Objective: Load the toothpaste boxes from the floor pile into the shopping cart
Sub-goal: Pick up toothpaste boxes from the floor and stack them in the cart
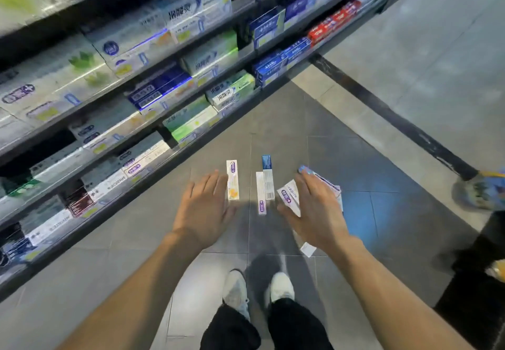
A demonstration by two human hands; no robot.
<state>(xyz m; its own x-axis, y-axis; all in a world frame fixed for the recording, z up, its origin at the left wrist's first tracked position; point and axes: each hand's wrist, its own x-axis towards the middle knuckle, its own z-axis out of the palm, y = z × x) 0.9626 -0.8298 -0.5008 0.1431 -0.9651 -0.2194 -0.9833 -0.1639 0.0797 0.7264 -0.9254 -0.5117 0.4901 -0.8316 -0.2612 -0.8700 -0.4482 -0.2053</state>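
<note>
Several toothpaste boxes lie on the grey floor ahead of my feet. A white box with an orange print (232, 180) lies on the left. Two narrow boxes, white (261, 194) and blue-topped (267, 176), lie side by side in the middle. A white and purple box (287, 196) and more boxes (326, 181) lie partly hidden under my right hand (314, 210). My left hand (203, 207) hovers beside the orange-print box with fingers straight. Both hands are spread flat and hold nothing. No shopping cart is in view.
Dark shelves (142, 136) packed with toothpaste boxes run along the left. My two white shoes (257, 289) stand just below the pile. Another person's shoe (478, 191) is at the right edge. A black strip (382, 109) crosses the floor at the right.
</note>
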